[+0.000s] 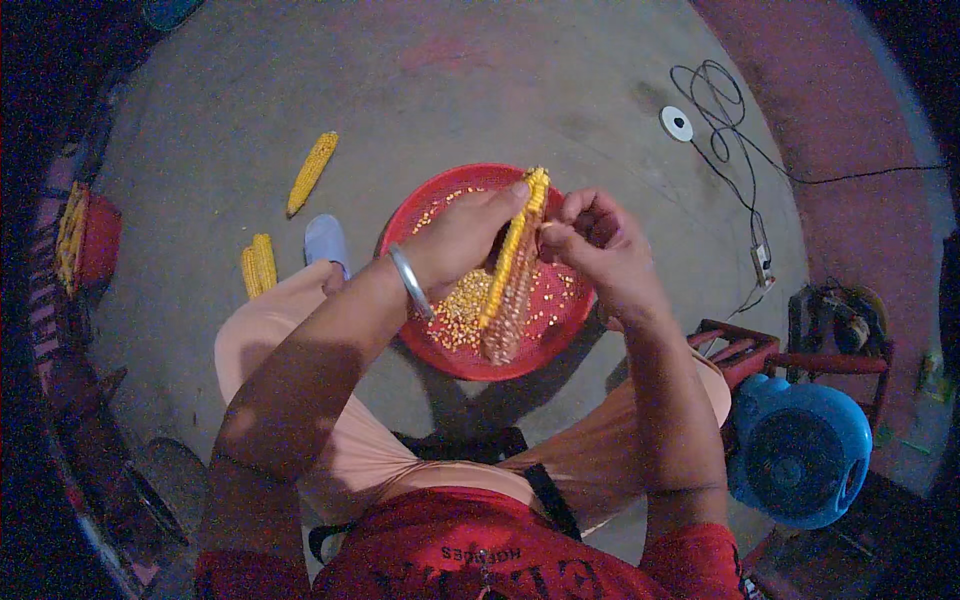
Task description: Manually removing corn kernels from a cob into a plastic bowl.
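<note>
My left hand (465, 232) grips a partly shelled ear of corn (517, 262), held tilted above a red basin. Its thumb lies along the upper end of the ear. Yellow kernels remain in a strip on the ear's left side, while the right side is bare reddish-brown cob. My right hand (607, 251) is close by the ear's right edge with fingers curled and thumb at the cob; whether it pinches anything is unclear. Beneath both hands, the round red basin (409, 206) holds loose corn kernels (461, 311), heaped towards its left.
On the floor to the left lie a whole ear of corn (313, 174) and more ears (259, 266) beside a slipper (326, 238). Farther left is a red container (103, 236) of corn. A blue fan (802, 454), red chair (832, 365) and coiled cable (724, 142) are at right.
</note>
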Demonstrator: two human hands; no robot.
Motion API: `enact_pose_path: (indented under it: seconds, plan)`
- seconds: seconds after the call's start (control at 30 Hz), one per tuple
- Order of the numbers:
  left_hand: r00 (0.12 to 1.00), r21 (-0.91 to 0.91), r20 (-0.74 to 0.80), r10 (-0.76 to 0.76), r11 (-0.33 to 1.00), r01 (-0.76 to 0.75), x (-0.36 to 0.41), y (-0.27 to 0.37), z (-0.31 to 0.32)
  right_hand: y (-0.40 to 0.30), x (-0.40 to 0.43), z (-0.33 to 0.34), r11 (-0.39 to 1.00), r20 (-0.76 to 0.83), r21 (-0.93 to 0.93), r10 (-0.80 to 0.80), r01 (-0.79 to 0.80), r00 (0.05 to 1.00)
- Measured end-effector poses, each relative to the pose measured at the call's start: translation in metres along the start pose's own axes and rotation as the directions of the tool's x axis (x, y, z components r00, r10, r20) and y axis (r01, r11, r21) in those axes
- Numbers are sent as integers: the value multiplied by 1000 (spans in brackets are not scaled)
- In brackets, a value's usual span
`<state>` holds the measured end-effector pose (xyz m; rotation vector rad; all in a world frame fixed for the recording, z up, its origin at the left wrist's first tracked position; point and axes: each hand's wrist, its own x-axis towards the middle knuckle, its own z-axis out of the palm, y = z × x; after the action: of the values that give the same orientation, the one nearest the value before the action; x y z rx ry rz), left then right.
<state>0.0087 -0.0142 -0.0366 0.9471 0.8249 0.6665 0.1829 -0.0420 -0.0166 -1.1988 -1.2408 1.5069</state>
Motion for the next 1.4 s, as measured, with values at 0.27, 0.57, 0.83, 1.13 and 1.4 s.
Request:
enact_pose_path:
  seconds: [0.27, 0.57, 0.83, 1.13, 1.4]
  plan:
    - [1000, -367, -19, -23, 930, 15, 2, 14, -1, -11, 0, -10, 889, 16, 457, 29, -33, 999]
    - [1000, -357, -3, 5, 934, -5, -3, 17, 1, -15, -2, -12, 849, 27, 517, 110, -109, 994]
    - [999, -316, 34, -28, 948, 37, -5, 19, -2, -11, 0, -22, 986, -36, -161, 47, -53, 998]
    - [999, -57, -38, -10, 998, 8, -9, 21, 11, -9, -2, -3, 996, -98, -83, 36, -45, 995]
    - [948, 533, -51, 314, 811, -240, -3, -2, 5, 11, 3, -3, 992, -115, -123, -19, 5, 993]
